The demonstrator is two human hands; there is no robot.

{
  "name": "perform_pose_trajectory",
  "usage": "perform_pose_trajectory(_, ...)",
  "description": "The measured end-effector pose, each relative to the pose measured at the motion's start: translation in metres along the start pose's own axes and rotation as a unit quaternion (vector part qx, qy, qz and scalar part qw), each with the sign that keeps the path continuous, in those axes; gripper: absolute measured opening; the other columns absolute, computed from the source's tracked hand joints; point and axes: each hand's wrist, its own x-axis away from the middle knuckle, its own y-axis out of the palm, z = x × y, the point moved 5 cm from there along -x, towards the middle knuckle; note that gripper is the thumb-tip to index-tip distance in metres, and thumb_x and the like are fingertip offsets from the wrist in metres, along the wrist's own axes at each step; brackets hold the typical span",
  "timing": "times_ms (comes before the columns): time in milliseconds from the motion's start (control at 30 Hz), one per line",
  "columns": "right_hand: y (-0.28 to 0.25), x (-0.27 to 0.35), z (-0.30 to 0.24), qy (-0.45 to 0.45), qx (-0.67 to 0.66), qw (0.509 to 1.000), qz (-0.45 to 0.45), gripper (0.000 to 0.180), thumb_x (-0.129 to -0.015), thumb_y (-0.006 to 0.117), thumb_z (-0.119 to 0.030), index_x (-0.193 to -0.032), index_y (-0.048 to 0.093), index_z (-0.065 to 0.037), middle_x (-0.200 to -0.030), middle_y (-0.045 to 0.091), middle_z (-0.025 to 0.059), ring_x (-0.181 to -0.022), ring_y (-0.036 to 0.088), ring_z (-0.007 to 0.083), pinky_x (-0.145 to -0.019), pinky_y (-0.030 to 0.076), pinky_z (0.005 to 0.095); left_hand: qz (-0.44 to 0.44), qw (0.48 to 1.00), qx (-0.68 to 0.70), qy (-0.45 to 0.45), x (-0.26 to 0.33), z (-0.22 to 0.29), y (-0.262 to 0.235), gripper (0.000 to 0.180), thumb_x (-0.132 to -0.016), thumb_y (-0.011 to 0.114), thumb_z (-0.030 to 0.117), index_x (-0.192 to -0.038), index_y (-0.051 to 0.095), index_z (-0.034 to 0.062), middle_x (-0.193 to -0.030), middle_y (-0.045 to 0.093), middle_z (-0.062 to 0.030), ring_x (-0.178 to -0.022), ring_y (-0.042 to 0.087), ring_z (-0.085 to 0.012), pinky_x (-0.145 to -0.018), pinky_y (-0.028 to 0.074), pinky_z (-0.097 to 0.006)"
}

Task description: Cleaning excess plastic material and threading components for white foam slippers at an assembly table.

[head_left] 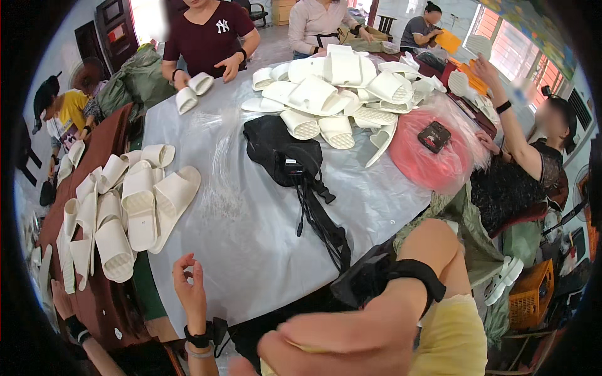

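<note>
The left hand [190, 285] is raised over the near edge of the desk [251, 238], fingers [182, 266] loosely curled with the fingertips pinched toward the thumb and nothing visible between them; a dark band sits on its wrist. The right hand [351, 341] is very near the camera at the lower edge, blurred, fingers bent around a pale yellowish thing [295, 348] of which only a sliver shows, so what it is cannot be told. A black wrist strap [417, 276] circles the right forearm. To the left of the left hand lies a heap of white slippers [138, 200] on the desk's clear plastic cover. A black bag [282, 153] with straps trailing toward the near side lies mid-desk. A bigger pile of white slippers [338, 94] is at the far side, with a red round cushion [433, 156] to its right. Other people sit around the far edge.
</note>
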Motion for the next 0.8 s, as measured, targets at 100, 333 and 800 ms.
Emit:
perform_pose_trajectory(100, 0.007, -0.006, -0.002, 0.209, -0.088, 0.974, 0.013, 0.015, -0.074, 0.051, -0.007, -0.088, 0.054, -0.012, -0.074, 0.053, 0.0021, -0.050, 0.041, 0.0126, -0.049, 0.032, 0.0234, -0.005, 0.999, -0.034, -0.011, 0.007, -0.001, 0.003, 0.018, -0.084, 0.054, 0.012, -0.100, 0.054, 0.0023, -0.091, 0.055, -0.0032, -0.079, 0.048, -0.0111, -0.065, 0.037, -0.024)
perform_pose_trajectory(333, 0.021, 0.076, -0.044, 0.204, -0.339, 0.811, -0.430, 0.027, -0.073, 0.054, -0.014, -0.098, 0.054, -0.004, -0.088, 0.052, 0.0052, -0.070, 0.051, 0.0160, -0.059, 0.040, 0.0262, -0.005, 0.998, 0.018, -0.065, 0.086, -0.002, 0.027, 0.015, -0.082, 0.055, 0.009, -0.096, 0.058, 0.0030, -0.088, 0.056, -0.0039, -0.079, 0.050, -0.0123, -0.063, 0.040, -0.024)
perform_pose_trajectory(800, -0.055, 0.164, 0.010, 0.609, -0.194, 0.644, -0.421, 0.020, -0.084, 0.055, -0.019, -0.100, 0.056, -0.006, -0.088, 0.056, 0.0089, -0.072, 0.058, 0.0212, -0.062, 0.045, 0.0279, 0.073, 0.990, -0.109, 0.043, 0.088, -0.001, 0.037, 0.017, -0.078, 0.060, 0.006, -0.094, 0.057, 0.0027, -0.090, 0.055, -0.0110, -0.085, 0.051, -0.0269, -0.069, 0.042, -0.033)
